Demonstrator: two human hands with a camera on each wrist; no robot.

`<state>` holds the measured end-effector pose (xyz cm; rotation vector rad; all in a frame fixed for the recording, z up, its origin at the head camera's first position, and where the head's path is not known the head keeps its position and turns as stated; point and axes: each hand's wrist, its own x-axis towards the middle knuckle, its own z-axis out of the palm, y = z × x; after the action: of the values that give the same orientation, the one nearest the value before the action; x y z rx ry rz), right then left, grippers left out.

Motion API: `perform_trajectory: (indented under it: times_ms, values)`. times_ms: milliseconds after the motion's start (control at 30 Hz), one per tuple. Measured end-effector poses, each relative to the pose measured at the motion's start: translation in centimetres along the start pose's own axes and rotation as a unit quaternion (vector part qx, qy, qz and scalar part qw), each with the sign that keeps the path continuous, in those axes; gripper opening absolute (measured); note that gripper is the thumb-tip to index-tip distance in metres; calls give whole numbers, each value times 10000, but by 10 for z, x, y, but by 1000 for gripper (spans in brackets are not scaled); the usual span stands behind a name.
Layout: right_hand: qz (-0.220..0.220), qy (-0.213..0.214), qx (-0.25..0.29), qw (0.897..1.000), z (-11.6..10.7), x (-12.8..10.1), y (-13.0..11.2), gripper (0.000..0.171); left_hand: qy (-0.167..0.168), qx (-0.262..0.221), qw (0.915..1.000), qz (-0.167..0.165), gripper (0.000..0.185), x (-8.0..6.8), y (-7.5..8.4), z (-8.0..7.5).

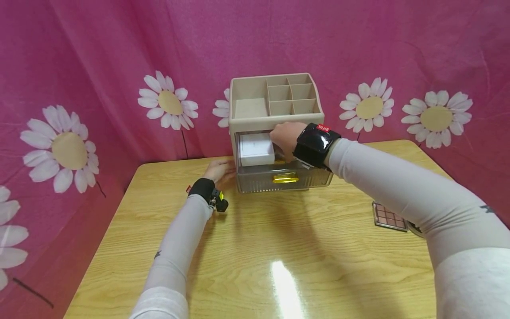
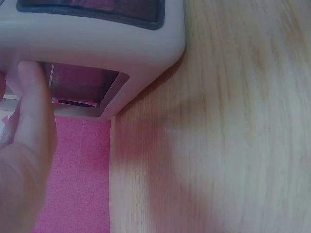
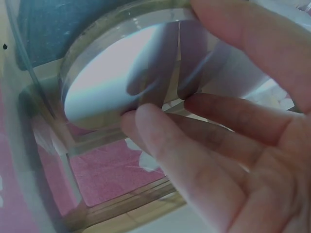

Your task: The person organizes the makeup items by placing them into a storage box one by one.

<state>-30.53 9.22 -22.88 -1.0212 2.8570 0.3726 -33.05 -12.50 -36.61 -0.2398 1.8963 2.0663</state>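
A beige organizer [image 1: 255, 95] with open top compartments stands at the back of the wooden table [image 1: 279, 248]. Its clear drawer [image 1: 284, 179], with a gold handle, is pulled out. A white box [image 1: 256, 149] lies in the drawer's left part. My right hand [image 1: 284, 139] reaches into the drawer beside that box. In the right wrist view it pinches a round white compact [image 3: 112, 73] with a clear rim, thumb above and fingers [image 3: 160, 141] below. My left hand [image 1: 219, 170] rests on the table with straight fingers [image 2: 31, 111] against the organizer's left side [image 2: 97, 43].
An eyeshadow palette [image 1: 389, 217] lies on the table at the right, just beside my right forearm, with another small item partly hidden under the sleeve. A pink daisy-print cloth [image 1: 79, 88] hangs behind and to the sides of the table.
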Motion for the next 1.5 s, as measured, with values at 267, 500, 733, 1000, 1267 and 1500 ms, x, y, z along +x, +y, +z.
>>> perform_trajectory:
  times_ms: [267,500,733,1000,1267,1500]
  values:
    - [42,43,-11,10000,-1,1,0,25,26,60,10000,8,43,0,0,-1]
    - [78,37,-38,10000,-1,2,0,25,-3,63,10000,40,42,11,-5,-6]
    - [55,-111,69,9999,0,4,4,24,41,31,10000,20,41,14,-7,-6]
    - [-229,-1015,392,9938,-24,-10,6,46,-38,218,9997,122,41,3,-5,-3]
    - [-532,-1271,959,9858,-57,-39,8,58,-37,-73,10000,55,42,-2,1,-1]
    - [-963,-830,1296,9834,-62,-71,22,65,-79,-37,9998,194,41,22,-13,-11]
